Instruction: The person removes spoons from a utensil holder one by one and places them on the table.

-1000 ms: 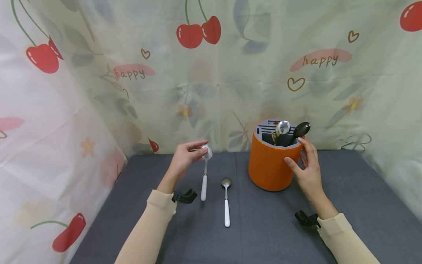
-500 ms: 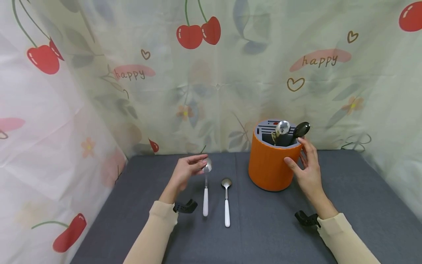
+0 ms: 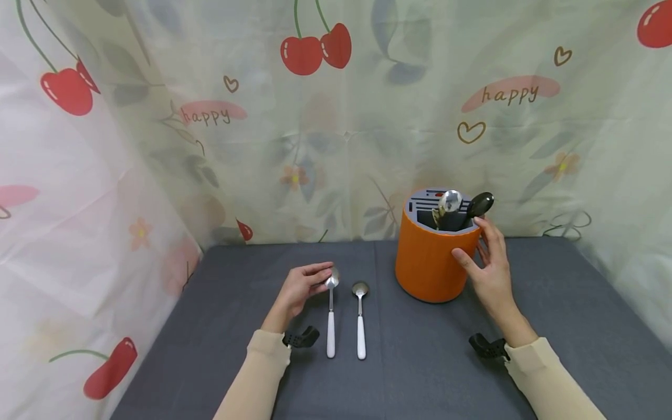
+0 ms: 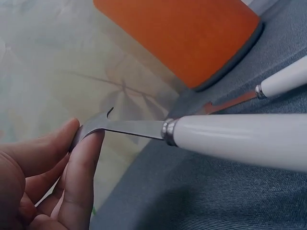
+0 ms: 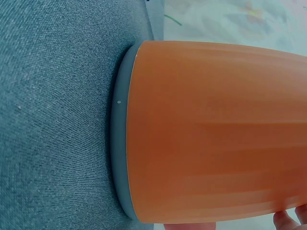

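My left hand (image 3: 299, 290) pinches a spoon (image 3: 331, 333) by its metal bowl between thumb and fingers. Its white handle (image 4: 230, 139) points toward me, close over the table. Just to the right lies a second white-handled spoon (image 3: 361, 338), almost parallel, bowl at the far end. My right hand (image 3: 490, 280) holds the side of an upright orange utensil holder (image 3: 433, 265), thumb on the front and fingers round the right side near the rim. A silver spoon head (image 3: 450, 201) and a black spoon head (image 3: 480, 205) stick out of its open compartment.
The holder's grey top (image 3: 427, 198) has narrow slots behind the compartment. A dark grey cloth (image 3: 420, 361) covers the table. Behind it hangs a patterned curtain (image 3: 346, 175) with cherries, and another stretch of curtain (image 3: 115, 233) borders the left side.
My left hand has come down and nearer to me with the spoon, which now sits beside the other spoon. My right hand and the utensil holder have stayed in place.
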The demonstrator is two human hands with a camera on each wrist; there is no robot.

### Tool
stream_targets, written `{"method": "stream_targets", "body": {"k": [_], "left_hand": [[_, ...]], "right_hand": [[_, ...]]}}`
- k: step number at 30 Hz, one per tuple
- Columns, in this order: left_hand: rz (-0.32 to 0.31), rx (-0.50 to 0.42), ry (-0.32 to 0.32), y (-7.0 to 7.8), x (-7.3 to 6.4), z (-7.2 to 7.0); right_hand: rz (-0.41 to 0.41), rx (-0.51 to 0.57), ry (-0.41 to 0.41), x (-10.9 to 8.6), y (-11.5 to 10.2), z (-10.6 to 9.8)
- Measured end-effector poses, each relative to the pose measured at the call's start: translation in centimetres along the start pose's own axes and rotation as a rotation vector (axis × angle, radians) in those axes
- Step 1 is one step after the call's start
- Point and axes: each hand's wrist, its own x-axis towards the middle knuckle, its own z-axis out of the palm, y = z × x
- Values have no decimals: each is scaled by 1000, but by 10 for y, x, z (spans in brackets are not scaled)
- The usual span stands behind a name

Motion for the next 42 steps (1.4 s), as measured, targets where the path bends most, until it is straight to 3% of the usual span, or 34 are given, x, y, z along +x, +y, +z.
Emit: {"method": "stream_targets", "body": {"k": [7,17,24,31,42], "left_hand": [[-23,-12,12,-14,6,0],[-48,-41,3,-22,8,0],[-66,13,-12,-28,8,1],[-9,65,-15,-33,5,2],[-21,100,51,-36,5,4]], "right_hand": [[-5,10,4,0,1,1],[-9,15,8,2,0,0],[-6,10,13,2,2,-1],[-5,9,9,2,2,-1],[8,-7,1,1,6,0]]}}
